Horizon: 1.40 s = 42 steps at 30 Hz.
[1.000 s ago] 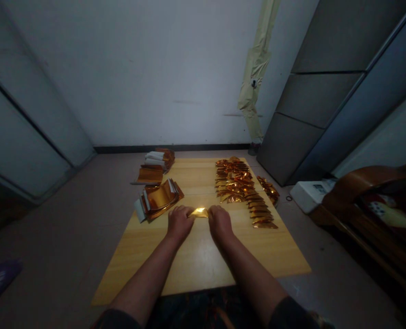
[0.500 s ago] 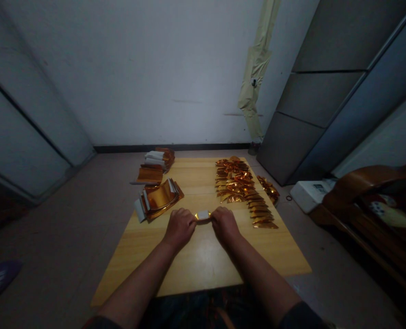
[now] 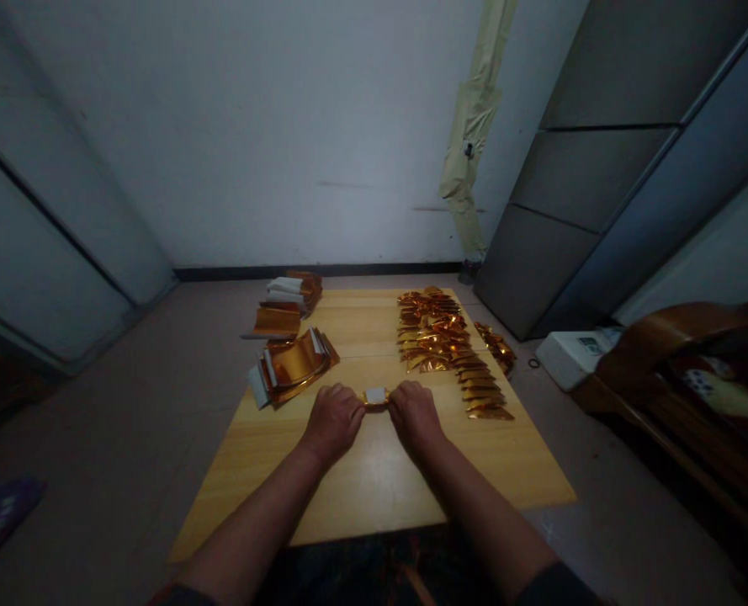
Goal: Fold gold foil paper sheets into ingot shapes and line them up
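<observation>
A small folded piece of gold foil paper (image 3: 375,396), with a pale patch on its upper side, is stretched between my two hands over the middle of the table. My left hand (image 3: 334,423) is closed on its left end, and my right hand (image 3: 416,412) pinches its right end. Left of my hands lies a loose stack of curled gold foil sheets (image 3: 298,362) with whitish backs. To the right, rows of folded gold foil pieces (image 3: 433,332) overlap one another, and one row (image 3: 482,391) runs toward me.
The wooden table (image 3: 374,497) stands before a white wall. More foil sheets (image 3: 285,299) overhang its far left edge. Further folded pieces (image 3: 495,347) lie beyond the right edge. A grey cabinet (image 3: 575,177), a white box (image 3: 569,358) and wooden furniture (image 3: 676,362) stand on the right.
Both hands keep hold of the foil paper in nearly the same spot. The gap between them has narrowed slightly, the left hand shifting a little rightward.
</observation>
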Each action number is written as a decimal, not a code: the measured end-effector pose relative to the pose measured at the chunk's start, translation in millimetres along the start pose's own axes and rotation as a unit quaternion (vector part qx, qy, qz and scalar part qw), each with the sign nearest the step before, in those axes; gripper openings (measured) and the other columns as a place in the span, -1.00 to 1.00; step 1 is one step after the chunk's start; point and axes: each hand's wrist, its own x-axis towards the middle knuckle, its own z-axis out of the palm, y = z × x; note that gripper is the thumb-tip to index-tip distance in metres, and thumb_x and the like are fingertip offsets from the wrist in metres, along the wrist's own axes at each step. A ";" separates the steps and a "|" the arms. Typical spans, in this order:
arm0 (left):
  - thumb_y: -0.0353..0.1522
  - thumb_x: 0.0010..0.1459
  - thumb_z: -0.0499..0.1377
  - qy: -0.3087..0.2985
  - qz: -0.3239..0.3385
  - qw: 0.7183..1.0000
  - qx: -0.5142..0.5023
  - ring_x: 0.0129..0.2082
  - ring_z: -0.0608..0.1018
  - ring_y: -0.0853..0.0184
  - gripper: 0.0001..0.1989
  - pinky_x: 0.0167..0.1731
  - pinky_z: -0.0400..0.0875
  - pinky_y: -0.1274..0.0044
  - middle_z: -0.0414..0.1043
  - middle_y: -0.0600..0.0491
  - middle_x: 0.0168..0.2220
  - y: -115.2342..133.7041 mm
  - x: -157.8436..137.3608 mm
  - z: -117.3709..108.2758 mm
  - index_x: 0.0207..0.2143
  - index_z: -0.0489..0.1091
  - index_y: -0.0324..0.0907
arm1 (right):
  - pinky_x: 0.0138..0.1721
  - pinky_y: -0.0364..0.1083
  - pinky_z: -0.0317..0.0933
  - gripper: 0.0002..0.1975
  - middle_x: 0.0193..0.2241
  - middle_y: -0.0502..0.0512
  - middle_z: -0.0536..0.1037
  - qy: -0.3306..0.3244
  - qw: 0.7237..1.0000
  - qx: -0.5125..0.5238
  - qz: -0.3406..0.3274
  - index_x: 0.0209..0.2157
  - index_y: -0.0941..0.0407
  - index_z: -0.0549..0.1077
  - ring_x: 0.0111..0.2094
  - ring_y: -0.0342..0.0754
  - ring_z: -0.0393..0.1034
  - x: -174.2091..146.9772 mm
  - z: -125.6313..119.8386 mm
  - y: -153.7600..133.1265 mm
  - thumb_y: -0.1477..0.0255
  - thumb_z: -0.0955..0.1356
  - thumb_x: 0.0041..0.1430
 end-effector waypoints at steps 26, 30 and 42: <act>-0.23 0.23 0.07 -0.044 -0.187 0.981 -0.018 -0.22 0.43 0.23 -0.75 -0.22 0.07 0.40 0.46 0.02 -0.34 0.3 16.6 4.1 -0.44 0.39 -0.15 | -0.28 -0.12 0.02 -0.82 -0.23 0.18 0.46 -0.010 0.990 0.079 0.116 -0.36 0.17 0.52 -0.18 -0.02 0.27 25.6 2.2 -0.6 0.40 0.30 0.23; -0.20 0.23 0.06 -0.060 -0.188 0.980 -0.018 -0.22 0.44 0.23 -0.72 -0.23 0.07 0.40 0.48 0.02 -0.33 -0.5 19.2 1.4 -0.44 0.40 -0.15 | -0.28 -0.12 0.04 -0.78 -0.24 0.22 0.48 -0.018 0.989 0.071 0.132 -0.37 0.18 0.54 -0.19 -0.01 0.30 27.8 0.3 -3.2 0.38 0.31 0.24; -0.22 0.22 0.05 -0.067 -0.172 0.983 0.004 -0.21 0.45 0.20 -0.73 -0.20 0.10 0.36 0.50 -0.01 -0.33 1.5 22.9 -3.5 -0.45 0.40 -0.16 | -0.36 -0.15 0.05 -0.72 -0.28 0.17 0.48 -0.030 0.984 0.093 0.146 -0.41 0.17 0.55 -0.29 -0.08 0.32 27.1 -10.1 -4.2 0.25 0.36 0.22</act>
